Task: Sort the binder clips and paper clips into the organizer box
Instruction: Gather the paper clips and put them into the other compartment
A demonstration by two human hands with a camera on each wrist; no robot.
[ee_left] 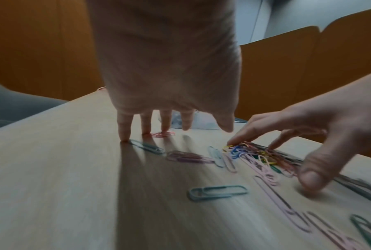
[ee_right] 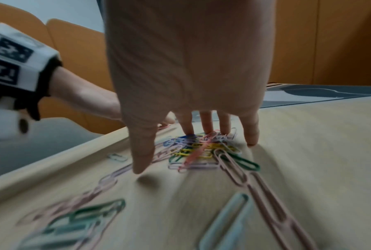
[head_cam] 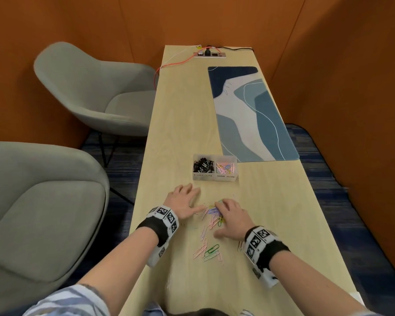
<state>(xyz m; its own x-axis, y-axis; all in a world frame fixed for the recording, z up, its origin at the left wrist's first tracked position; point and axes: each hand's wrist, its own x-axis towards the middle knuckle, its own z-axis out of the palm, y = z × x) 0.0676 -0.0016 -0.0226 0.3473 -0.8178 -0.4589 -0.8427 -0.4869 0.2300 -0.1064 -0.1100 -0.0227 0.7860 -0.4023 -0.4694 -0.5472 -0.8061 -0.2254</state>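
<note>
A clear two-part organizer box (head_cam: 215,177) stands on the wooden table, with black binder clips (head_cam: 203,165) in its left part and coloured paper clips (head_cam: 225,168) in its right. Nearer me, a pile of coloured paper clips (head_cam: 214,214) (ee_right: 203,148) lies on the table, and looser clips (head_cam: 209,250) trail toward me. My right hand (head_cam: 228,212) (ee_right: 201,135) is spread flat, fingertips pressing on the pile. My left hand (head_cam: 187,200) (ee_left: 157,130) is spread just left of the pile, fingertips on the table beside a pink clip (ee_left: 163,134). Neither hand holds a clip.
A blue patterned desk mat (head_cam: 253,115) lies beyond the box on the right. A power strip (head_cam: 210,54) with an orange cable sits at the far end. Two grey chairs (head_cam: 94,92) (head_cam: 43,213) stand left of the table's left edge (head_cam: 141,190).
</note>
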